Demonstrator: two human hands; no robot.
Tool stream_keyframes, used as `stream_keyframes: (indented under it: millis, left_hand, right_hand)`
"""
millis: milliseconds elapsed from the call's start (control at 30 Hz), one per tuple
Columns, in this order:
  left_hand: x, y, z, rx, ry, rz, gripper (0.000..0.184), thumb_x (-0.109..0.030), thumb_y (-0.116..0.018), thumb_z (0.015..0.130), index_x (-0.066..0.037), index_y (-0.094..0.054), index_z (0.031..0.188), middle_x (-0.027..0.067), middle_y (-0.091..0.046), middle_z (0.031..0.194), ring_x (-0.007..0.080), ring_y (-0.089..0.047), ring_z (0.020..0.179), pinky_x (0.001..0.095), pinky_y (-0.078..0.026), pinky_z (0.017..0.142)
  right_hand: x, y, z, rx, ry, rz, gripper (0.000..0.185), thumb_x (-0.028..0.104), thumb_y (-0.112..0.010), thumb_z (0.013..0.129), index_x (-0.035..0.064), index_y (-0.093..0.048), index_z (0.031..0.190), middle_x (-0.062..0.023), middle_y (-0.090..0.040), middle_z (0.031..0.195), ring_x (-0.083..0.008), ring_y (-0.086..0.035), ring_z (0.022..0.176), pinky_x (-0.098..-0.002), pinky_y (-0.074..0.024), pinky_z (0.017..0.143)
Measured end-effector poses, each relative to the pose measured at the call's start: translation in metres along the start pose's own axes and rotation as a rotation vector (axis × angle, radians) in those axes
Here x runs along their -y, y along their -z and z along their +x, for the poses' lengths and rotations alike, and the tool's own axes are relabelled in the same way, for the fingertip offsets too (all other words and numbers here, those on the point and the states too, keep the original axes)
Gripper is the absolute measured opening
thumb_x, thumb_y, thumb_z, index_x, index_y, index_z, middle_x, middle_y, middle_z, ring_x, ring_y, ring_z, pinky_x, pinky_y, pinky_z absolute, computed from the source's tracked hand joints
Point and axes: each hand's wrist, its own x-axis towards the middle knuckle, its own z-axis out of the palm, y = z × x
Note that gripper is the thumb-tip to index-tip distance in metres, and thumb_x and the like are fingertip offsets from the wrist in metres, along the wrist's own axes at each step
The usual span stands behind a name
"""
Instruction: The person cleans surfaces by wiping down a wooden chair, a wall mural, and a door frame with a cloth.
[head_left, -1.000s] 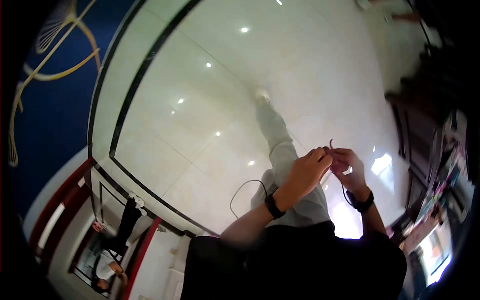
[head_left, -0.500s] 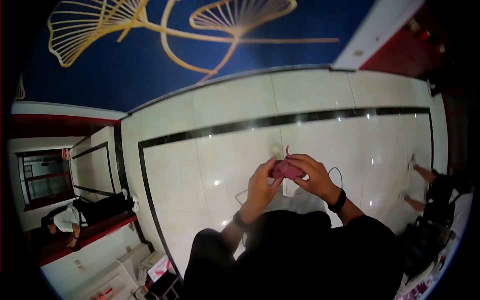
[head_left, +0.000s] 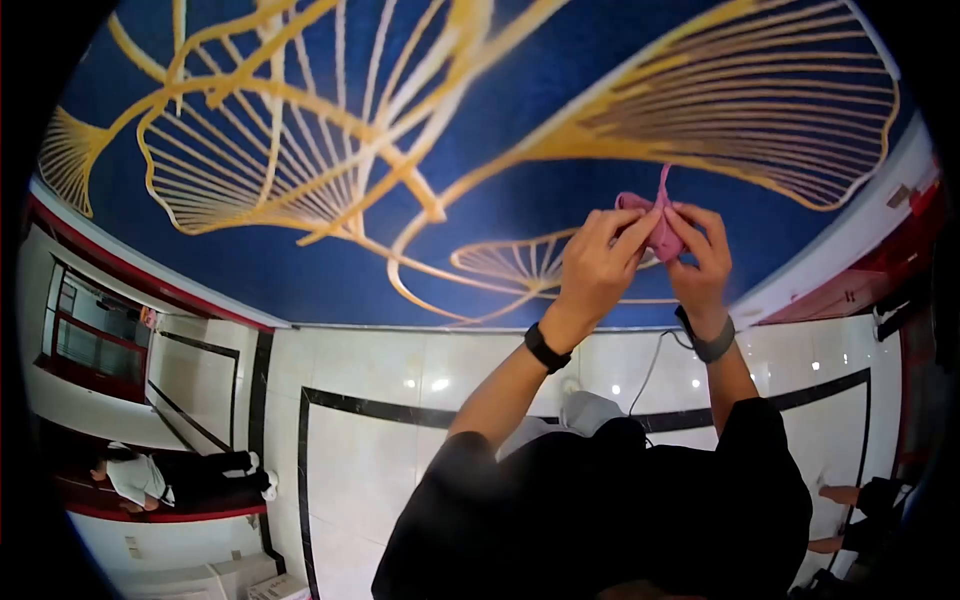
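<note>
With both forearms raised before the blue wall (head_left: 400,290), the left hand (head_left: 600,255) and right hand (head_left: 703,250) pinch the pink cloth item (head_left: 664,232) between them; no writing is legible.

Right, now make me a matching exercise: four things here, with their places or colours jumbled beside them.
1. pink thing
2. wall
3. floor
4. wristbands

A. pale, with black stripes
B. one on each wrist
C. held by left hand and right hand
D. blue, with gold lines

Pairs: 1-C, 2-D, 3-A, 4-B
</note>
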Motion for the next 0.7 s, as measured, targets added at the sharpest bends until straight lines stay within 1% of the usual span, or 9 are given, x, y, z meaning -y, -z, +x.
stream_keyframes:
  millis: [133,167,267,300,400,467,567,667,700]
  left_hand:
    - [0.055,-0.016,0.054,-0.050,-0.006,0.096,0.046,0.007,-0.071,0.069,-0.010,-0.069,0.112,0.0089,-0.065,0.099,0.0304,-0.063,0.088,0.0369,-0.053,0.073]
    - [0.076,-0.019,0.060,-0.049,0.006,0.092,0.044,0.007,-0.069,0.069,-0.009,-0.069,0.110,0.0094,-0.065,0.100,0.0305,-0.063,0.089,0.0379,-0.053,0.073]
    - [0.127,-0.013,0.039,0.015,0.037,0.227,0.044,0.003,-0.069,0.069,-0.010,-0.069,0.110,0.0074,-0.063,0.098,0.0280,-0.064,0.086,0.0357,-0.054,0.068]
    - [0.129,-0.010,0.030,-0.005,0.050,0.260,0.043,0.005,-0.067,0.069,-0.010,-0.069,0.109,0.0070,-0.063,0.095,0.0277,-0.064,0.085,0.0354,-0.054,0.069]
    - [0.145,0.014,0.003,0.008,0.173,0.316,0.042,0.007,-0.066,0.068,-0.009,-0.069,0.107,0.0087,-0.063,0.094,0.0296,-0.064,0.083,0.0369,-0.054,0.071]
    - [0.156,0.027,-0.012,-0.031,0.229,0.342,0.044,0.011,-0.064,0.067,-0.008,-0.069,0.106,0.0111,-0.063,0.095,0.0317,-0.064,0.086,0.0381,-0.054,0.072]
    - [0.147,0.045,0.013,-0.102,0.270,0.347,0.047,0.015,-0.065,0.065,-0.007,-0.068,0.106,0.0125,-0.063,0.098,0.0318,-0.064,0.091,0.0370,-0.053,0.074]
    - [0.138,0.040,0.048,-0.169,0.150,0.282,0.048,0.015,-0.065,0.063,-0.007,-0.068,0.105,0.0129,-0.064,0.098,0.0317,-0.064,0.090,0.0369,-0.053,0.075]
    - [0.130,0.033,0.064,-0.167,0.135,0.248,0.048,0.015,-0.065,0.063,-0.007,-0.069,0.105,0.0126,-0.064,0.097,0.0314,-0.064,0.089,0.0368,-0.053,0.074]
  right_hand:
    - [-0.037,-0.057,0.046,-0.133,0.020,-0.025,0.050,-0.005,-0.074,0.062,0.0055,-0.072,0.110,-0.0120,-0.065,0.110,-0.0303,-0.062,0.097,-0.0357,-0.0514,0.081]
    - [-0.049,-0.077,0.051,-0.112,-0.014,-0.015,0.052,-0.006,-0.073,0.061,0.0057,-0.073,0.111,-0.0116,-0.066,0.108,-0.0293,-0.062,0.095,-0.0366,-0.0510,0.081]
    - [-0.062,-0.114,0.042,-0.051,0.087,-0.021,0.054,-0.008,-0.070,0.059,0.0062,-0.073,0.111,-0.0110,-0.066,0.107,-0.0289,-0.062,0.093,-0.0372,-0.0505,0.081]
    - [-0.060,-0.124,0.034,-0.041,0.045,0.026,0.056,-0.009,-0.067,0.057,0.0070,-0.073,0.111,-0.0105,-0.067,0.106,-0.0291,-0.062,0.092,-0.0373,-0.0503,0.080]
    - [-0.046,-0.151,0.025,0.090,0.057,0.169,0.056,-0.009,-0.066,0.058,0.0064,-0.073,0.112,-0.0104,-0.066,0.106,-0.0304,-0.061,0.091,-0.0385,-0.0506,0.081]
    - [-0.029,-0.163,0.032,0.161,0.043,0.229,0.055,-0.009,-0.067,0.060,0.0059,-0.072,0.113,-0.0102,-0.066,0.107,-0.0303,-0.061,0.092,-0.0387,-0.0512,0.081]
    - [-0.014,-0.173,0.054,0.170,0.037,0.277,0.054,-0.008,-0.068,0.062,0.0060,-0.071,0.114,-0.0096,-0.065,0.106,-0.0292,-0.061,0.092,-0.0376,-0.0513,0.080]
    - [-0.013,-0.155,0.079,0.112,0.040,0.193,0.055,-0.007,-0.068,0.062,0.0063,-0.071,0.115,-0.0098,-0.064,0.105,-0.0295,-0.060,0.093,-0.0382,-0.0505,0.081]
    - [-0.015,-0.145,0.087,0.055,0.034,0.181,0.055,-0.007,-0.069,0.061,0.0064,-0.071,0.114,-0.0103,-0.064,0.105,-0.0298,-0.060,0.093,-0.0383,-0.0497,0.082]
